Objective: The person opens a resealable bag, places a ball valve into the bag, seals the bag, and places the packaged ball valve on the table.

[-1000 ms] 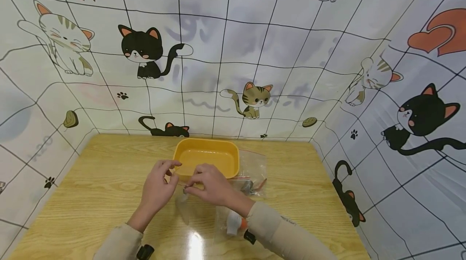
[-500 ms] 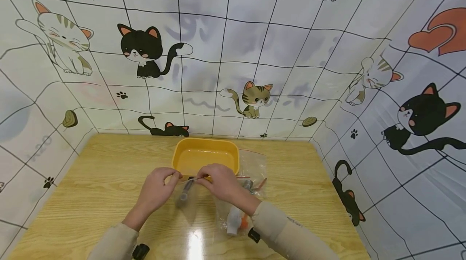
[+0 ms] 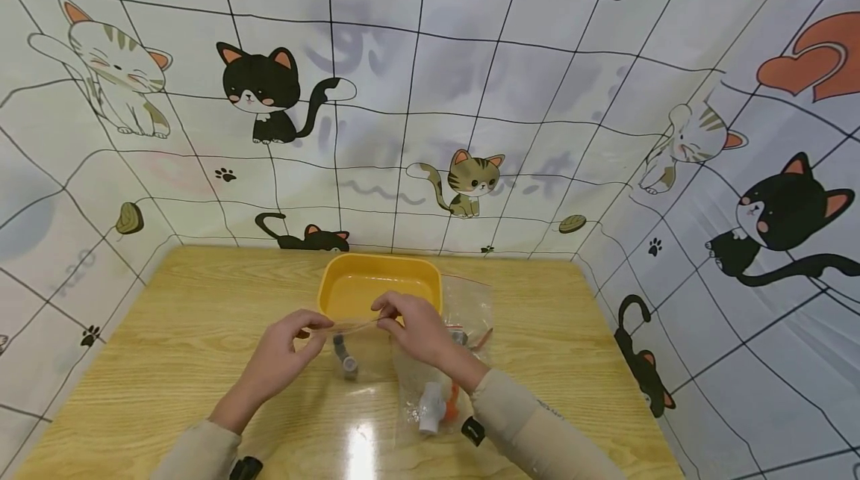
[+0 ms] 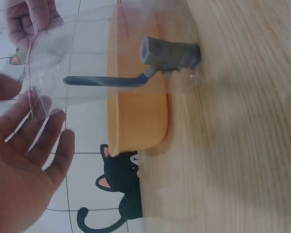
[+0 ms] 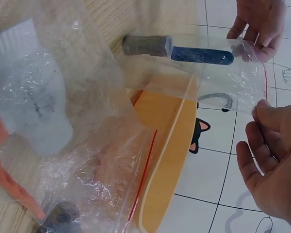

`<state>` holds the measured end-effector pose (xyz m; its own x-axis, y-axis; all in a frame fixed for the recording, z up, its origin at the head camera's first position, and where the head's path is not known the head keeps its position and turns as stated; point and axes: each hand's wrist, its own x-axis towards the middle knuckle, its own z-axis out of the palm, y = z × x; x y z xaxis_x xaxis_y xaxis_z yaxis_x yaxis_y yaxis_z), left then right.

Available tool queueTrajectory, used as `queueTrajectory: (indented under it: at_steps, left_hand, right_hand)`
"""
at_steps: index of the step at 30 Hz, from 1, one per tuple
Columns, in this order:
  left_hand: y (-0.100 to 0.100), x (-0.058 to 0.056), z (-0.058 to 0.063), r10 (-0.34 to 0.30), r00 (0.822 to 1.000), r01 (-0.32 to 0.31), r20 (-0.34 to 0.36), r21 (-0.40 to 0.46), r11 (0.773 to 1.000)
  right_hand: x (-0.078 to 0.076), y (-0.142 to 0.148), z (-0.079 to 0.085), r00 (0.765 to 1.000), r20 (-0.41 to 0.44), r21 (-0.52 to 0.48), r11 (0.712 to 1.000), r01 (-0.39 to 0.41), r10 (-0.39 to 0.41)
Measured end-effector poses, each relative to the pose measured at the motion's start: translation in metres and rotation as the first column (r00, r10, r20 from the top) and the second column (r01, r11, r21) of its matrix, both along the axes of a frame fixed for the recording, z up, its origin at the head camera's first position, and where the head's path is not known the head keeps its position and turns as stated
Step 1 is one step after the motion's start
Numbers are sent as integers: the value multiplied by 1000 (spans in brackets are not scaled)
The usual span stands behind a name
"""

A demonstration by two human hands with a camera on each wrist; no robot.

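A clear zip bag (image 3: 372,351) hangs upright between my hands above the table. Inside it, at the bottom, lies a grey metal ball valve (image 4: 169,52), its dark blue lever (image 4: 104,81) pointing up towards the bag's mouth. My left hand (image 3: 282,353) pinches one end of the red-lined zip edge between thumb and fingers. At the other end, the thumb and forefinger of my right hand (image 3: 419,331) pinch the same edge. In the right wrist view the remaining fingers (image 5: 250,162) of the right hand are loosely bent, off the bag.
Behind the hands stands a yellow tray (image 3: 430,271). Right of the held bag lies another zip bag with a white plastic valve (image 3: 430,409) with an orange handle. Farther back, a bag (image 3: 470,301) holds a grey metal part and something red. A cat-print cloth (image 3: 376,92) surrounds the table.
My hands have moved apart, the right one shifting right, and the zip edge is now stretched between them. The valve hangs clearly visible below the edge.
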<state>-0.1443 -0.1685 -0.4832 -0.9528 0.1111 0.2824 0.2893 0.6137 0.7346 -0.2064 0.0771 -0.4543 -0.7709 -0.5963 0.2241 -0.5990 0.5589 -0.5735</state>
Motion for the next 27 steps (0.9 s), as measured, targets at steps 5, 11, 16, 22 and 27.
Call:
queueTrajectory:
  at_steps: [5, 11, 16, 22, 27]
  left_hand:
    - [-6, -3, -8, 23, 999, -24, 26, 26, 999]
    - [-11, -5, -17, 71, 990, -77, 124, 49, 996]
    - [-10, -4, -20, 85, 989, -94, 123, 72, 993]
    - [-4, -1, -15, 92, 992, -97, 85, 62, 993]
    - [5, 2, -5, 75, 997, -75, 10, 17, 997]
  right_hand:
    - [-2, 2, -1, 1000, -11, 7, 1000, -5, 5]
    - [-2, 2, -1, 1000, -9, 10, 1000, -18, 18]
    - [-2, 5, -1, 1000, 23, -7, 1000, -15, 15]
    - [-6, 8, -2, 1000, 3, 31, 999, -8, 8]
    - [-2, 0, 1, 999, -46, 86, 996, -13, 17]
